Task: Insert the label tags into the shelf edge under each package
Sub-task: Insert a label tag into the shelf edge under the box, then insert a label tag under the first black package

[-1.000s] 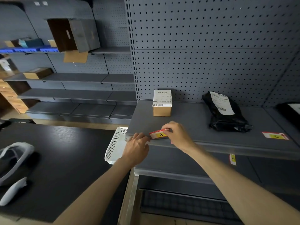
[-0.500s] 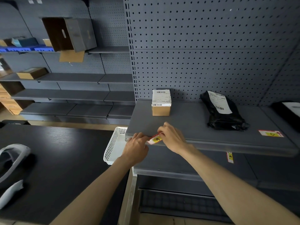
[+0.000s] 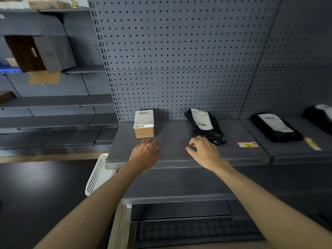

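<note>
A small cardboard box (image 3: 144, 124) with a white shipping label stands on the grey shelf (image 3: 172, 141). My left hand (image 3: 145, 152) hovers just in front of it, fingers loose, with nothing seen in it. My right hand (image 3: 203, 151) is spread open over the shelf, next to a black mailer bag (image 3: 205, 126). A red and yellow tag marked C (image 3: 248, 144) lies flat on the shelf to the right of that bag. The shelf edge (image 3: 179, 163) runs under both wrists. The tag marked A is out of sight.
A second black mailer (image 3: 276, 127) and another tag (image 3: 312, 143) lie on the adjoining shelf to the right. A white perforated basket (image 3: 97, 175) hangs at the shelf's left end, above a black table (image 3: 45, 194). Pegboard backs the shelf.
Both hands have left the shelf edge and risen over the shelf top, the right one moving right toward the black bag. The A tag they pinched no longer shows. The view has tilted up.
</note>
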A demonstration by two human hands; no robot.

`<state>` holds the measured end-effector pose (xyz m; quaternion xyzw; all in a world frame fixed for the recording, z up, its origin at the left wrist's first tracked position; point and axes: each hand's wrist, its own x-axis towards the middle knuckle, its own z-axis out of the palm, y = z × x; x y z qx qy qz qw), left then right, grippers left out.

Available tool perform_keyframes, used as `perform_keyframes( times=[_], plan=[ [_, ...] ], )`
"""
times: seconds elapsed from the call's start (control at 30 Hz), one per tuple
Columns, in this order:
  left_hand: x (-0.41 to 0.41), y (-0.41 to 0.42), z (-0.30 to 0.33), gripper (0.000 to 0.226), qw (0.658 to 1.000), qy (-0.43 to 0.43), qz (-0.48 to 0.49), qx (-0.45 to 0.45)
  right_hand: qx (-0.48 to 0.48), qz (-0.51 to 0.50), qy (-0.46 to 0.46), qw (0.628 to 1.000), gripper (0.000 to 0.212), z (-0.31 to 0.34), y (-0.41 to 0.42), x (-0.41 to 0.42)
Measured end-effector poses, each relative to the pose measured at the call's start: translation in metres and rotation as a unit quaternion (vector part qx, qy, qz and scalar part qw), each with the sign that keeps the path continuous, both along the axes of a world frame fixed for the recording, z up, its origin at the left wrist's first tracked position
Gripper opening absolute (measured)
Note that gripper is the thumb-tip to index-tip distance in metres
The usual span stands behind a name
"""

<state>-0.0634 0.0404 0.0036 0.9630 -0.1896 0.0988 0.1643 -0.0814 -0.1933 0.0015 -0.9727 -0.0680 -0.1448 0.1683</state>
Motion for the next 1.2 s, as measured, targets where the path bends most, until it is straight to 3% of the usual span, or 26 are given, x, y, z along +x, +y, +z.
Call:
perform_keyframes(
  times=[0.23,0.4,0.53,0.7,0.93,1.2],
  plan=[
    [0.005,-0.116,0.008,0.026,0.998,0.001,-0.054,0.012,-0.022,-0.054,-0.011,0.998,0.026,0.007,-0.120,-0.013],
    [-0.011,-0.211,0.000,0.021,0.997,-0.028,-0.051,-0.041,-0.019,-0.055,-0.010,0.998,0.029,-0.004,-0.195,-0.020],
    [-0.041,-0.267,-0.034,0.018,0.994,-0.066,-0.066,-0.053,-0.008,-0.038,-0.038,0.999,0.028,-0.034,-0.217,-0.040],
    [-0.066,-0.306,-0.100,0.024,0.995,0.009,-0.087,-0.037,-0.003,-0.011,-0.009,1.000,0.030,-0.098,-0.236,-0.067],
    [-0.025,-0.339,-0.199,0.033,0.994,0.097,0.052,-0.005,-0.005,-0.031,0.047,0.998,0.020,-0.200,-0.271,-0.037],
    [0.052,-0.373,-0.303,0.070,0.977,0.132,0.154,0.062,-0.022,-0.038,0.036,0.998,0.031,-0.305,-0.298,0.036]
  ],
)
